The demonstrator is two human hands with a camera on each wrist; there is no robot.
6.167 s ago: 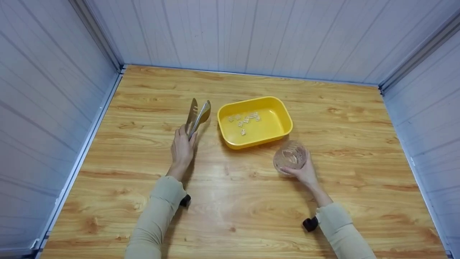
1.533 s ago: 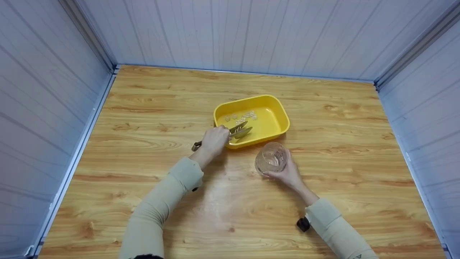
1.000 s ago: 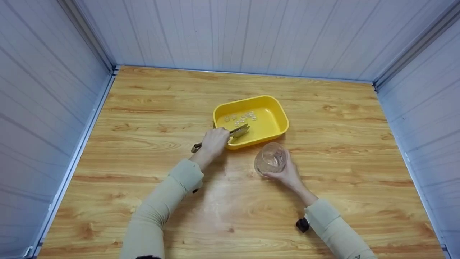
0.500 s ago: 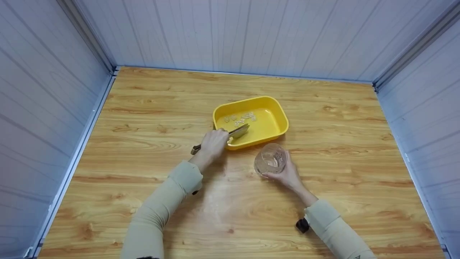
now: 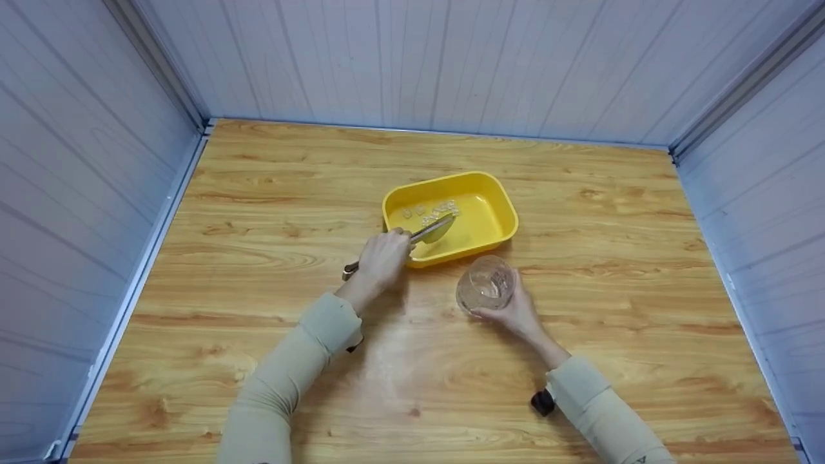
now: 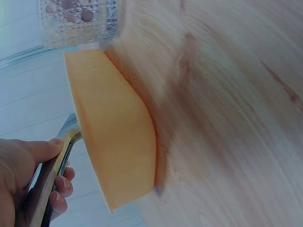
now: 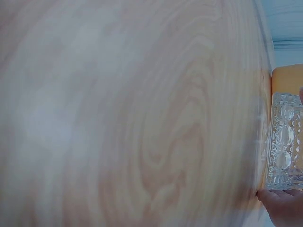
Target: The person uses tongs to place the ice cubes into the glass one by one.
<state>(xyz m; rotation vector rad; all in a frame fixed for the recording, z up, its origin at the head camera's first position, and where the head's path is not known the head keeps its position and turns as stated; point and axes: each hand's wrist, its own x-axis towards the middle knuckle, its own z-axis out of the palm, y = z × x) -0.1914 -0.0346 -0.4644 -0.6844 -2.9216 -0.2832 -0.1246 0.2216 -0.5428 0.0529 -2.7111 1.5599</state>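
Observation:
My left hand (image 5: 383, 258) grips a pair of metal tongs (image 5: 433, 229), thumb on one side and fingers on the other in the left wrist view. The tong heads are close together inside a yellow tub (image 5: 490, 241), over its near-left part. Whether anything sits between them is hidden. Several small clear cubes (image 5: 441, 208) lie on the tub's floor behind the tongs. My right hand (image 5: 515, 312) holds a clear patterned glass (image 5: 486, 283) by its side, just in front of the tub. Facets on the glass (image 7: 284, 142) show in the right wrist view.
All of this is on a wood-grain table (image 5: 612, 258). Pale panel walls (image 5: 412, 64) close it in at the back, left and right. The tub's raised wall (image 6: 118, 132) stands between the left hand and the cubes.
Since the oldest frame, the tongs have swung right into the tub and the glass has shifted left. The tong heads closed together, then moved slightly up and right in the last half second.

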